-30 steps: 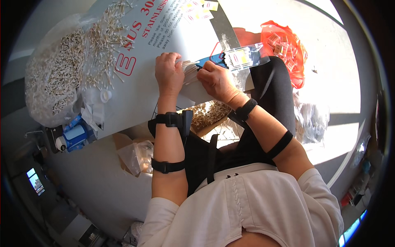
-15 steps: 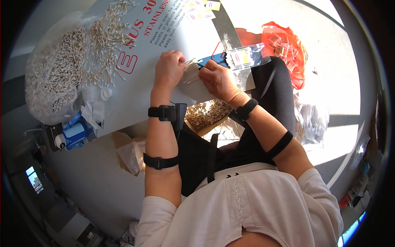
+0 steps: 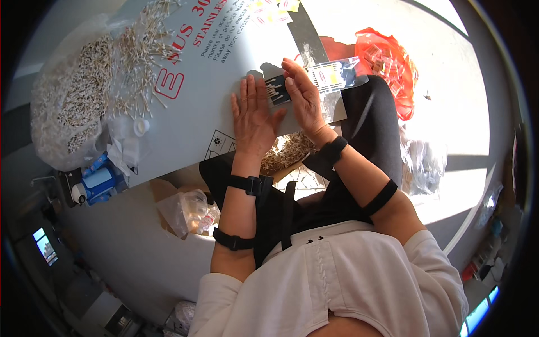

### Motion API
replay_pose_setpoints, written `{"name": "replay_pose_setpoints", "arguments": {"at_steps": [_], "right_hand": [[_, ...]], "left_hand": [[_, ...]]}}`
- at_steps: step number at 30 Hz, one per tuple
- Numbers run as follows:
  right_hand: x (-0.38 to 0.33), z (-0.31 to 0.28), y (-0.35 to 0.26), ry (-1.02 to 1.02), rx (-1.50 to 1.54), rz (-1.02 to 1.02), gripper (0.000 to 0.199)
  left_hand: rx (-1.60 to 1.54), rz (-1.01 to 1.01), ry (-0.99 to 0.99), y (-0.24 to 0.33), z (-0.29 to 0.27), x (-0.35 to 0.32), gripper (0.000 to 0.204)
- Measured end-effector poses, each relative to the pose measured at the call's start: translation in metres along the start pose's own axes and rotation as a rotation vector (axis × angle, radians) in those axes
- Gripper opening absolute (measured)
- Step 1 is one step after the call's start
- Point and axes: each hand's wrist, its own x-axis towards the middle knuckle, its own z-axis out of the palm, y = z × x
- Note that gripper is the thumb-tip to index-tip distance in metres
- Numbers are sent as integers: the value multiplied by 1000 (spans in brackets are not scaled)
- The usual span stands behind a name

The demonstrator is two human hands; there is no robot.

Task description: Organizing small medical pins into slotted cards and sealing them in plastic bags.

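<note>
My left hand (image 3: 254, 115) lies flat on the grey sheet-covered tabletop (image 3: 191, 129), fingers stretched out and nothing in it. Just right of its fingertips, a row of white-tipped cotton swabs (image 3: 273, 86) rests on a dark flat strip (image 3: 279, 96). On the other side of that strip stands my right hand (image 3: 306, 100), fingers extended and slightly bent, its palm turned toward the swabs. Part of the strip is hidden behind it. Beyond the right hand, a clear plastic bag (image 3: 352, 68) holds more cotton swabs and a white-and-yellow card (image 3: 327, 77).
A big clear bag of cotton swabs (image 3: 84, 95) sits at the left, with a loose heap of swabs (image 3: 147, 53) beside it. Small printed cards (image 3: 272, 12) lie at the far edge. A red bag of small packs (image 3: 387, 67) is at right. Below the table is a swab-filled box (image 3: 286, 154).
My left hand has come right and nearer, opening from a closed grip to lie flat. My right hand has uncurled from its pinch; the swabs now lie on the dark strip.
</note>
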Motion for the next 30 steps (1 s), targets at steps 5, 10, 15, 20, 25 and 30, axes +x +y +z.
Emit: {"name": "replay_pose_setpoints", "arguments": {"at_steps": [5,10,15,20,25,30], "right_hand": [[1,7,3,24,-5,-34,35],[6,11,9,-7,-47,-43,39],[4,17,13,-41,-142,-59,40],[1,3,11,-4,-97,-28,37],[-6,-7,-1,0,-162,-84,26],[-6,0,2,-28,-317,-126,10]], "left_hand": [[-700,-168,322,-4,2,6,64],[-1262,-361,515,4,8,21,66],[-1351,-349,506,5,12,27,68],[-1336,-409,676,-8,6,25,53],[-587,-511,711,-101,-4,24,16],[-52,-645,688,-197,-40,43,20]]}}
